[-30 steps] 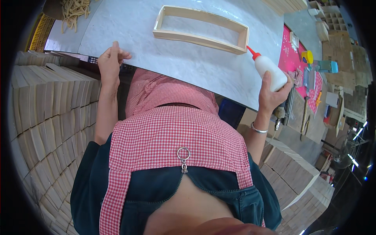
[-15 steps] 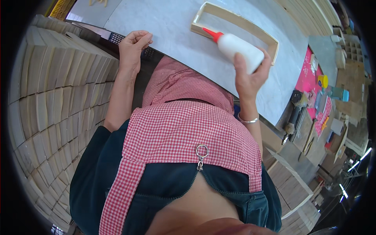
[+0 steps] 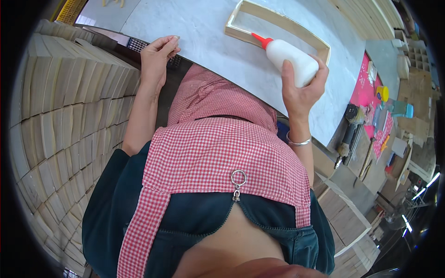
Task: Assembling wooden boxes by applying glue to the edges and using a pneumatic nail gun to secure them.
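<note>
My right hand [image 3: 303, 88] is wrapped round a white squeeze bottle [image 3: 292, 60] with a red pointed nozzle [image 3: 263, 41]. The bottle is tilted, and its tip points left at the near long side of a shallow pale wooden frame [image 3: 278, 21]. Along that side, left of the tip, runs a whitish streak that looks like glue. Whether the tip touches the wood I cannot tell. The bottle and my fingers hide part of the frame's near side. My left hand [image 3: 157, 55] is at the table's front edge, fingers curled and thumb against the forefinger, with nothing visible in it.
The frame lies on a pale marbled tabletop [image 3: 194, 28]. Stacked wooden pieces [image 3: 69, 83] rise at my left. Wooden strips [image 3: 366, 18] lie at the far right, with a pink sheet [image 3: 360, 88], a yellow tub [image 3: 382, 93] and tools beyond the table's right end.
My right hand and the squeeze bottle have moved to the right along the frame's near side. More of the whitish streak shows behind the tip. My left hand has barely moved.
</note>
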Motion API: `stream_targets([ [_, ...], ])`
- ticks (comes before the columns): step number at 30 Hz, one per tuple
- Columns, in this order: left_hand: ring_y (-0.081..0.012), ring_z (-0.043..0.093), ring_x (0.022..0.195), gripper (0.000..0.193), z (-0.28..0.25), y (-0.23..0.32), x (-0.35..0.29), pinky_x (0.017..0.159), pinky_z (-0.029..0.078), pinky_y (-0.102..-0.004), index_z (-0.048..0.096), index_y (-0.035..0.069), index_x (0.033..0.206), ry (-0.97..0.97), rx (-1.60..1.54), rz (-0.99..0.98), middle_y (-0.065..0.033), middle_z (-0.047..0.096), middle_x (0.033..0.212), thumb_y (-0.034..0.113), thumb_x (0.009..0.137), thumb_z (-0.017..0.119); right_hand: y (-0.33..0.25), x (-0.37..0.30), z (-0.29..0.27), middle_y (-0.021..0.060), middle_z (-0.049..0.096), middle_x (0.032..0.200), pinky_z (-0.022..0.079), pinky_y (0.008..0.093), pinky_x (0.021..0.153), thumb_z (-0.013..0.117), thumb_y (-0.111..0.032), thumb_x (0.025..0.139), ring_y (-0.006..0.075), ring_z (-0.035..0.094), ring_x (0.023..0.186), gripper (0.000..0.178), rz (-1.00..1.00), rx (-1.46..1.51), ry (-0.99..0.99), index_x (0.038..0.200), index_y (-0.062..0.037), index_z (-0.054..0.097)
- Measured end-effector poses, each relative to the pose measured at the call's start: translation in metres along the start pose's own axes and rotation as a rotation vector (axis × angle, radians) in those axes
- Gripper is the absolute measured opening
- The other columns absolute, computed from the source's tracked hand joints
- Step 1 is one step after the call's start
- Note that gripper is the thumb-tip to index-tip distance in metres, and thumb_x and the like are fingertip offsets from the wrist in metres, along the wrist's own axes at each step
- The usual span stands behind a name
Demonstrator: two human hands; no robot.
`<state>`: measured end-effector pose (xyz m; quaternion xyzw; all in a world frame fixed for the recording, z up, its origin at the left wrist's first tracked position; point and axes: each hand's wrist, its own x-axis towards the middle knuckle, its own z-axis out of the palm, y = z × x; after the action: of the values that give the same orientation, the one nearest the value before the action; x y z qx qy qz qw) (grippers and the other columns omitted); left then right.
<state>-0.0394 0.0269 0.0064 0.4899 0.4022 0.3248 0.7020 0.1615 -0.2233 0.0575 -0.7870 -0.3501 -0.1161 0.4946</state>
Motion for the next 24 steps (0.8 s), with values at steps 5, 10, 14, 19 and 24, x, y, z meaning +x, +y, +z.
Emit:
stream_targets([
  [5,-0.0107,0.063,0.074,0.02,0.009,0.001,0.003,0.07,0.05,-0.0183,0.071,-0.005,0.108,-0.046,0.025,-0.013,-0.0059,0.067,0.083,0.01,0.095,0.068,0.014,-0.008,-0.035,0.0138,0.063,0.102,0.054,0.033,0.069,0.082,-0.021,0.08,0.0242,0.064,0.08,0.053,0.04,-0.107,0.063,0.12,-0.0014,0.052],
  [10,-0.0094,0.059,0.072,0.02,0.011,-0.004,0.009,0.069,0.048,-0.0181,0.07,-0.006,0.109,-0.084,0.025,-0.029,-0.0068,0.067,0.085,0.01,0.096,0.066,0.027,-0.017,-0.066,0.0139,0.063,0.103,0.054,0.0333,0.07,0.082,-0.021,0.08,0.0238,0.064,0.081,0.053,0.11,-0.172,0.132,0.12,-0.0011,0.053],
  [14,-0.0085,0.057,0.071,0.02,0.013,-0.008,0.013,0.068,0.047,-0.0183,0.069,-0.005,0.109,-0.109,0.009,-0.047,-0.0079,0.067,0.089,0.01,0.097,0.065,0.036,-0.022,-0.087,0.0141,0.063,0.103,0.053,0.0336,0.072,0.082,-0.02,0.081,0.0239,0.063,0.082,0.052,0.146,-0.22,0.193,0.119,-0.0006,0.053],
  [19,-0.0081,0.055,0.074,0.019,0.017,-0.006,0.015,0.07,0.047,-0.019,0.068,-0.005,0.108,-0.118,-0.029,-0.057,-0.0091,0.067,0.097,0.01,0.097,0.064,0.045,-0.029,-0.11,0.0143,0.063,0.103,0.053,0.0341,0.074,0.081,-0.02,0.081,0.0243,0.062,0.084,0.05,0.156,-0.276,0.261,0.118,-0.0001,0.054],
  [24,-0.0096,0.058,0.079,0.018,0.02,-0.007,0.017,0.074,0.049,-0.02,0.067,-0.005,0.108,-0.101,-0.042,-0.066,-0.0098,0.066,0.101,0.008,0.096,0.066,0.051,-0.033,-0.123,0.0146,0.063,0.103,0.053,0.0346,0.075,0.081,-0.02,0.081,0.0245,0.062,0.084,0.049,0.192,-0.293,0.292,0.118,0.0001,0.054],
])
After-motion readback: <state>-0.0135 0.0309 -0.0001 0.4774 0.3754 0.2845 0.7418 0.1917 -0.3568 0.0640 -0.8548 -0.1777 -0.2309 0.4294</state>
